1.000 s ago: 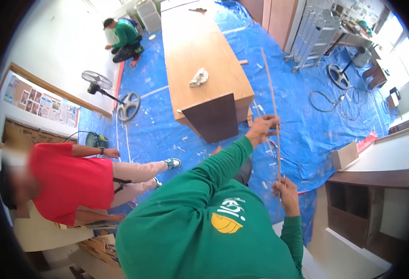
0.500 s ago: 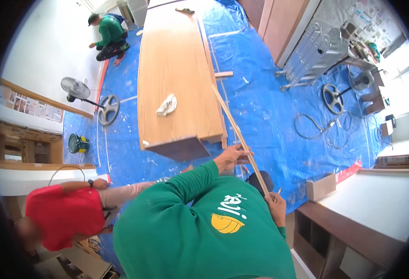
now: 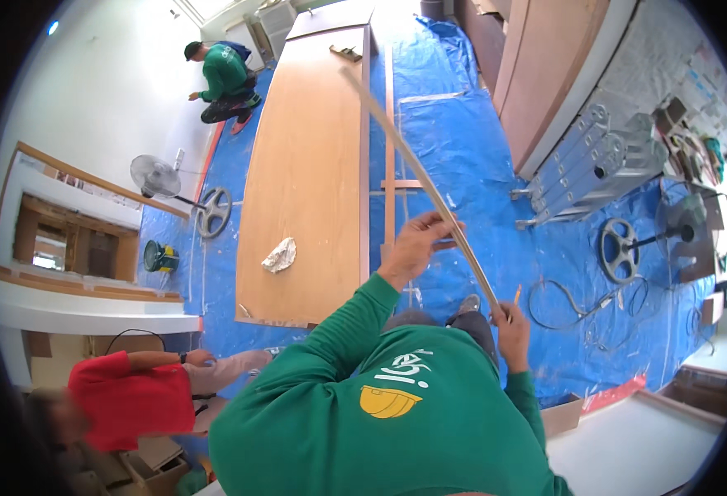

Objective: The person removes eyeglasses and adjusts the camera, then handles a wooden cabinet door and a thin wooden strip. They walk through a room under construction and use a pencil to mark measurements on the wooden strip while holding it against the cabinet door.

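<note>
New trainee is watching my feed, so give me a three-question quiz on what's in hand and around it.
1. True or false: both hands grip the strip.
2. What lies on the panel? A) a rag B) a fan C) a ladder
3. What colour is the floor sheet?

Key:
1. True: left hand mid-strip, right hand at its near end.
2. A, the rag.
3. Blue.

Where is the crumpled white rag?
In the head view, the crumpled white rag lies on the long wooden panel, near its closer end, left of the person's left hand that grips the thin wooden strip.
</note>
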`<state>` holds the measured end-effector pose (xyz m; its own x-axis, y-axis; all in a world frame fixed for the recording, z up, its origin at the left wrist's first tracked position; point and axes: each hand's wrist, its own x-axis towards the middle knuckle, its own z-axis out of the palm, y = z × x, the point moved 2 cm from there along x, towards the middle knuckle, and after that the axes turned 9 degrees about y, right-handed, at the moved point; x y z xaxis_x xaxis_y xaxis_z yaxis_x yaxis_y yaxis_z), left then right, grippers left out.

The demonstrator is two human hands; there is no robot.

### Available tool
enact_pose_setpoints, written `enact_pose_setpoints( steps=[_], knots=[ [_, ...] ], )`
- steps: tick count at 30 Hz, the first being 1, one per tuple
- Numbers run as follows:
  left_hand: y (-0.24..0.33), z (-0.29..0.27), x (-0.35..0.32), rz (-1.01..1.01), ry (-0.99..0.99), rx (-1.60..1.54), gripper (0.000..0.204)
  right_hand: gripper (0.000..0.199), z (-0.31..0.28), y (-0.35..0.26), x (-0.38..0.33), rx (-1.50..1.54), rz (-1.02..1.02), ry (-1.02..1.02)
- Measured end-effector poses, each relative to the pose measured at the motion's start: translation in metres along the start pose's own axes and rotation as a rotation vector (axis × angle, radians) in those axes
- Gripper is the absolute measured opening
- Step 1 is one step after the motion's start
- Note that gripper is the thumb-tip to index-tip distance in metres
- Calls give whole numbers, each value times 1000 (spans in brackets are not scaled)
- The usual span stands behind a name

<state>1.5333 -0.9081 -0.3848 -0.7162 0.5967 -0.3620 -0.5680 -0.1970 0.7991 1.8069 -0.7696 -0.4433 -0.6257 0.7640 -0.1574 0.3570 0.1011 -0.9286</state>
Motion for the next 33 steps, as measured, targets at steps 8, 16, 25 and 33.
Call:
enact_pose_setpoints(
  steps=[8, 16, 25, 33],
  knots=[
    [99, -39, 24, 755, 742, 1235, 44, 29, 56, -103, 231, -254, -328, -327],
    [131, -75, 150, 640, 560, 1607, 45, 30, 149, -108, 420, -373, -642, -673],
    [189, -95, 305, 487, 249, 1418, 21, 30, 205, -223, 612, -542, -386, -1095],
    [215, -108, 444, 337, 317, 1201, 25, 28, 279, -242, 791, -488, -306, -1284]
  ],
)
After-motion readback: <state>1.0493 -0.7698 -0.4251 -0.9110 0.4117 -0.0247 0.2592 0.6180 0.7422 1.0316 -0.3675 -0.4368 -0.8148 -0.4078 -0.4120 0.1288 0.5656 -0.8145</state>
